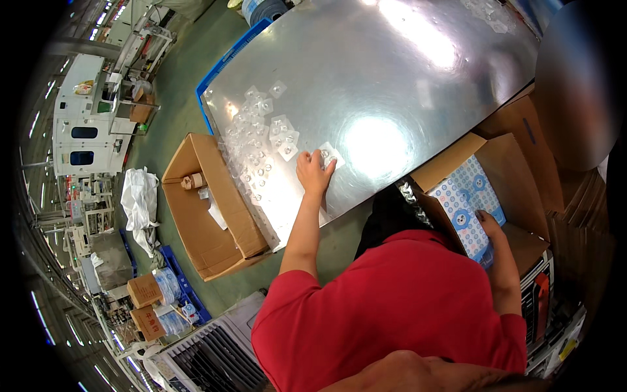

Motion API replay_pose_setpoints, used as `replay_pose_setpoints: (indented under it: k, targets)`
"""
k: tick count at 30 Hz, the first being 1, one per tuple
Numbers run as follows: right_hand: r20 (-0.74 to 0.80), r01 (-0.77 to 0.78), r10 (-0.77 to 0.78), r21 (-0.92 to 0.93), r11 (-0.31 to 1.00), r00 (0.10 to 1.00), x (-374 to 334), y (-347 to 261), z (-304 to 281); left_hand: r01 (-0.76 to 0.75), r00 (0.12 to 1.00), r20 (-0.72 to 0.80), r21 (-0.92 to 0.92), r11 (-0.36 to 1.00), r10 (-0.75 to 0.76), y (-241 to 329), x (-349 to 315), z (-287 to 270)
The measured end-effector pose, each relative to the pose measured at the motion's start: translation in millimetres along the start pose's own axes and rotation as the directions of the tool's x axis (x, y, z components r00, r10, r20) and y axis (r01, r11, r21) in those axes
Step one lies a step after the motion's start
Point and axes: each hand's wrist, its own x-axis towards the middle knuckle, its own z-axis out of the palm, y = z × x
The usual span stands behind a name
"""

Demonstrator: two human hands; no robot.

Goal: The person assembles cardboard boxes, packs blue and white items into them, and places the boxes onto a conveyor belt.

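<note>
My left hand [313,172] is at the near side of the metal table, fingers bent and closed at the edge of a clear square piece [333,155] with a small shiny part at its centre. Left of it lies a loose spread of similar clear squares [251,127], some overlapping. Off to the right, my right hand [490,226] reaches into an open cardboard box [519,166]. Its fingers close at the edge of a white package with blue bear prints [465,222]; the palm side is hidden. Another blue-and-white package [480,186] lies beside it.
The shiny metal table [313,72] has a blue plastic edge [225,60] at its far left. An open carton [209,245] with a few scraps inside stands against its left end. More clear pieces [490,16] lie at the far right corner. Stacked flat cardboard [581,228] stands at right.
</note>
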Motion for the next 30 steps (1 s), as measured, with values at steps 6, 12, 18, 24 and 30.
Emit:
replay_pose_setpoints:
  k: [6,12,18,24,30]
  targets:
    - [-0.034,0.022,-0.025,-0.073,0.997,0.999,8,4,-4,0.100,0.955,0.284,-0.051,0.994,-0.082,-8,44,9]
    - [-0.051,0.082,-0.082,0.003,0.997,0.995,2,4,1,0.078,0.996,0.054,-0.029,0.997,-0.076,-28,29,-3]
    - [0.004,-0.021,0.021,0.047,0.999,1.000,1,38,10,0.114,0.991,0.073,-0.036,0.993,-0.111,-25,19,1]
    - [-0.016,-0.012,0.011,-0.056,0.998,1.000,-6,-5,-10,0.121,0.989,0.112,-0.235,0.965,-0.097,-32,15,21]
    - [0.022,-0.015,0.015,-0.017,1.000,1.000,-5,-9,-4,0.386,0.918,0.328,-0.613,0.690,-0.223,-24,25,-1]
